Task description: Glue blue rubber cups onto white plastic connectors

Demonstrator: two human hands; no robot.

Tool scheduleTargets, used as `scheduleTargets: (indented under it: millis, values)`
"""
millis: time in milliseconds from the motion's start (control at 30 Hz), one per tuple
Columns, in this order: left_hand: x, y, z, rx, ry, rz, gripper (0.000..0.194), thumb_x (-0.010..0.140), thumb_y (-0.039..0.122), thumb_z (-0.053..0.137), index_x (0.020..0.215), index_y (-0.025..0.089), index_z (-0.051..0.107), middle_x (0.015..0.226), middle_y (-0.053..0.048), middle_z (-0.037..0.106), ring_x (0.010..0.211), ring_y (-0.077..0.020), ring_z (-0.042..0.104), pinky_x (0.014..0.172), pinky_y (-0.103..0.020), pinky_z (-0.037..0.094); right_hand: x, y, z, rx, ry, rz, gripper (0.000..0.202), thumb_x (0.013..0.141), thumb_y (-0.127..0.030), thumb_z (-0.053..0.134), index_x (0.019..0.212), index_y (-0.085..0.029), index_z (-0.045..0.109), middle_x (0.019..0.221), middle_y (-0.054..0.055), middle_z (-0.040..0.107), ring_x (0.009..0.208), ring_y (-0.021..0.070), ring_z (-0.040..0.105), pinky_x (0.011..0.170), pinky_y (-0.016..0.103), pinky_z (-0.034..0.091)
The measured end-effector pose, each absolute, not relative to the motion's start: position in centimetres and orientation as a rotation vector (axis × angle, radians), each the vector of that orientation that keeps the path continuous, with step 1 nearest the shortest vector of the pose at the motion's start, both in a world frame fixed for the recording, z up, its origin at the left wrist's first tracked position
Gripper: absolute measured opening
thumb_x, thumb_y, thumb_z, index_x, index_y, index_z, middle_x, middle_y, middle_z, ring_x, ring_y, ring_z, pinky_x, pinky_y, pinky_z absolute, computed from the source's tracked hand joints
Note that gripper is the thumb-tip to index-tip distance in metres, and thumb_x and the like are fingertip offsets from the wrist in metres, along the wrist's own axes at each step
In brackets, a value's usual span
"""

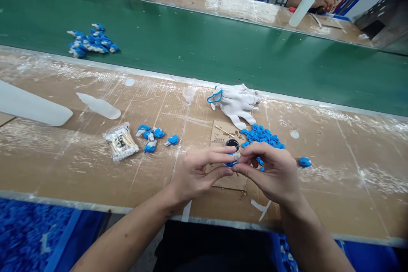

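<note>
I have the left hand (202,171) and right hand (276,171) pinched nearly closed on one small blue-and-white piece (232,162) over brown cardboard (230,183), similar blue-and-white bundles (150,136) apparently done leftward, loose flat blue pieces (263,134) seemingly unworked.

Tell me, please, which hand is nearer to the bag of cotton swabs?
Left: the left hand is to the right of the swab bag; the right hand is farther right.
</note>
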State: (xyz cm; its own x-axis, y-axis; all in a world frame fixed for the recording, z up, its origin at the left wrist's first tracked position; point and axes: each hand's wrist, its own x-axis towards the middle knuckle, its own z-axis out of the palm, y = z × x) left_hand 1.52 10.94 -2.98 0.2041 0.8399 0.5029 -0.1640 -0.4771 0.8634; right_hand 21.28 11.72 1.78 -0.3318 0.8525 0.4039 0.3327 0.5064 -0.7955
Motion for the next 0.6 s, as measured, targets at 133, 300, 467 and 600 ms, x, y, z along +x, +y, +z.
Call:
scheduleTargets:
  millis: [133, 300, 467, 600]
  values:
    - [1.4, 10.9, -2.8, 1.724, 0.659, 1.501, 0.038, 0.084, 0.003, 0.079, 0.116, 0.024, 0.076, 0.123, -0.009, 0.079, 0.112, -0.0221, 0.077, 0.097, -0.032, 0.064, 20.9, 11.7, 1.4, -0.980, -1.868, 0.721, 0.020, 0.085, -0.021, 0.083, 0.096, -0.024, 0.067, 0.079, -0.003, 0.066, 0.065, 0.0104, 0.054, 0.055, 0.024, 0.046]
    - [1.5, 10.2, -2.6, 1.663, 0.669, 1.555, 0.039, 0.086, 0.000, 0.075, 0.117, 0.024, 0.073, 0.119, -0.007, 0.079, 0.110, -0.0206, 0.077, 0.095, -0.030, 0.065, 20.2, 11.4, 1.1, -0.905, -1.914, 0.704, 0.028, 0.094, -0.026, 0.074, 0.121, -0.024, 0.066, 0.101, 0.004, 0.065, 0.085, 0.0149, 0.061, 0.070, 0.028, 0.056]
    - [1.9, 10.1, -2.7, 1.339, 0.510, 1.583, 0.041, 0.086, 0.006, 0.079, 0.120, 0.027, 0.069, 0.117, -0.005, 0.070, 0.100, -0.0148, 0.075, 0.081, -0.020, 0.065, 20.2, 11.2, 1.5, -0.792, -2.033, 0.606, 0.046, 0.093, -0.041, 0.073, 0.134, -0.024, 0.064, 0.119, 0.010, 0.069, 0.108, 0.0217, 0.068, 0.089, 0.035, 0.061]
    - [1.7, 10.6, -2.9, 1.218, 0.441, 1.444, 0.018, 0.086, 0.015, 0.081, 0.098, 0.024, 0.072, 0.099, -0.002, 0.065, 0.083, -0.0097, 0.071, 0.069, -0.015, 0.061, 20.0, 11.4, 1.7, -0.677, -2.054, 0.494, 0.034, 0.094, -0.032, 0.073, 0.127, -0.022, 0.069, 0.115, 0.011, 0.076, 0.106, 0.0235, 0.071, 0.089, 0.041, 0.062]
